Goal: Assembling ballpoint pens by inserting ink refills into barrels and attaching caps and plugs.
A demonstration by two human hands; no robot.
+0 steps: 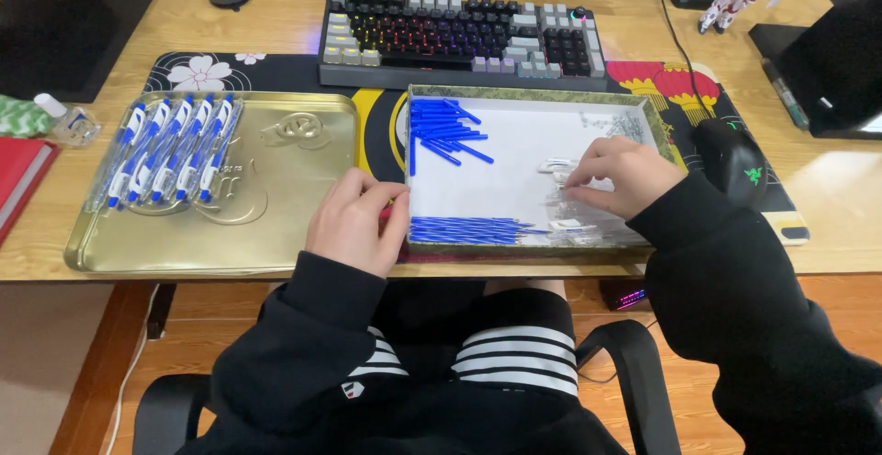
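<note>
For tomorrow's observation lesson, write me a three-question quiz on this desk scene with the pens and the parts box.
1. True or false: the finished pens lie in the gold tray.
2. Which hand reaches into the white box? A) left B) right C) neither
3. Fill in: the loose blue parts lie in the box's far ____ corner.

Key:
1. True.
2. B: the right hand is over the clear pieces; the left hand rests at the box's near left edge.
3. Left.

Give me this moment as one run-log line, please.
left hand: resting at white tray edge | right hand: picking among clear parts | finished pens: gold tray
</note>
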